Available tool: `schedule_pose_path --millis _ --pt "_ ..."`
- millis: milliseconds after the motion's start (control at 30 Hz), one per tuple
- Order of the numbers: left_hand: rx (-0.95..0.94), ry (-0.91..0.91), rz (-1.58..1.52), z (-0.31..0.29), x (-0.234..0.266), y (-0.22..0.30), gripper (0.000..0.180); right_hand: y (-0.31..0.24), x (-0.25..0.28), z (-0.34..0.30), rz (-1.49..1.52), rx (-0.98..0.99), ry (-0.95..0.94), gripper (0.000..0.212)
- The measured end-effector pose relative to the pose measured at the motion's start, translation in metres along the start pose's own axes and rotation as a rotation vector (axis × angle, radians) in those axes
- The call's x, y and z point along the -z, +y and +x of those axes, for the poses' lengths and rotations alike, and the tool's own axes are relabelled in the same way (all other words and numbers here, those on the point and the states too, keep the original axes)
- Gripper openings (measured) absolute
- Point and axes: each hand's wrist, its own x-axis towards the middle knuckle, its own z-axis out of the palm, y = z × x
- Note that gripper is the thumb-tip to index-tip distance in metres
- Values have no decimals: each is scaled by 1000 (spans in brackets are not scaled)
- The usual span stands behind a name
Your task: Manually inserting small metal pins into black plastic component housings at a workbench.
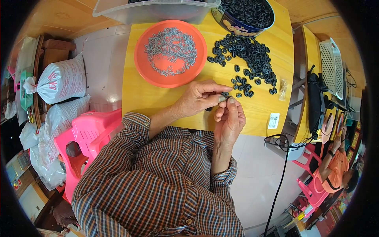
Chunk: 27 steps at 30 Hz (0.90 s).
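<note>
Near the front of the yellow table (166, 118), my two hands meet fingertip to fingertip. Thumb and forefinger of my left hand (199, 96) pinch a small black cord-lock piece (225, 94). My right hand (232, 118) is closed, its thumb and fingertips pressed against the same spot; what lies between them is mostly hidden. Just beyond the fingers are several loose black cord-lock pieces (242, 87), oval with two holes. A larger heap of them (252, 59) spreads farther back. Left of it, an orange plate (142, 69) holds many small grey metal springs (171, 49).
A round tin (233, 24) of black parts and a clear plastic bin (154, 14) stand at the back. A white label (273, 121) and small plastic bag (282, 90) lie right. A pink chair (89, 138) and white sacks (63, 79) are left; another person (335, 166) sits far right.
</note>
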Motion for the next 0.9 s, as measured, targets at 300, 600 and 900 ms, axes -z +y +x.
schedule_pose_path --millis 300,600,900 --pt "6 -55 111 1 6 -1 26 2 -3 -1 -43 51 29 13" --pt "115 83 -7 0 -2 2 18 2 -14 -6 -337 250 87 13" --pt "373 -63 -77 1 10 15 19 12 -10 -7 -579 532 24 10"
